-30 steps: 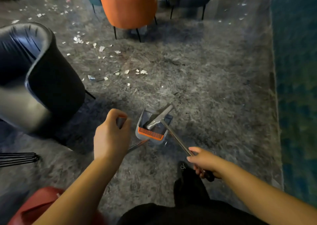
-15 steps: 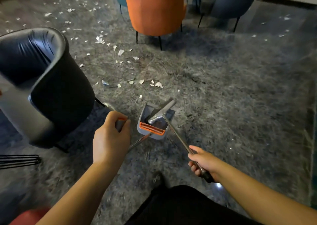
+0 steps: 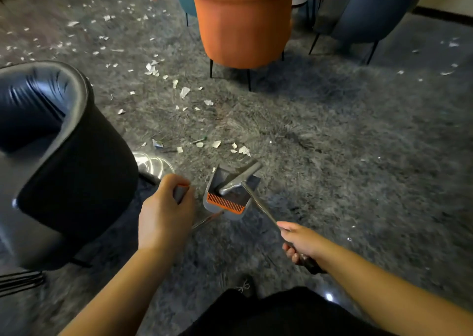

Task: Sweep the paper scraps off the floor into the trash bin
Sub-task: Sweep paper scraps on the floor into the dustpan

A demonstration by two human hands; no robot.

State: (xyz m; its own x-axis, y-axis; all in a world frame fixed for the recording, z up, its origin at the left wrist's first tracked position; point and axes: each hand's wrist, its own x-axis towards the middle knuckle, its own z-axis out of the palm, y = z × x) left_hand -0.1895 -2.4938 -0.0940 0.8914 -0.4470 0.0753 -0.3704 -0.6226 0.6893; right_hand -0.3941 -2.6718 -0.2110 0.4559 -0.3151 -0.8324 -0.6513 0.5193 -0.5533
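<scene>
My left hand [image 3: 165, 214] is closed around the top of the dustpan handle. The grey dustpan [image 3: 225, 195], with an orange comb edge, hangs just above the shaggy grey rug. My right hand [image 3: 300, 242] grips the thin metal broom handle [image 3: 261, 206]; the grey broom head [image 3: 240, 178] lies across the mouth of the pan. White paper scraps [image 3: 217, 145] lie on the rug just beyond the pan, and many more [image 3: 152, 69] trail off to the far left. No trash bin can be made out with certainty.
A black armchair [image 3: 76, 177] stands close at the left, with a shiny metal base [image 3: 153, 165] beside it. An orange chair [image 3: 242, 28] and a blue chair [image 3: 373, 15] stand at the back. A few scraps [image 3: 453, 45] lie far right. My dark trousers and shoe [image 3: 245, 285] are at the bottom.
The view has shifted forward and tilted, so the chairs and scraps appear lower and closer. Both hands keep the same grips, and the broom head stays on the pan.
</scene>
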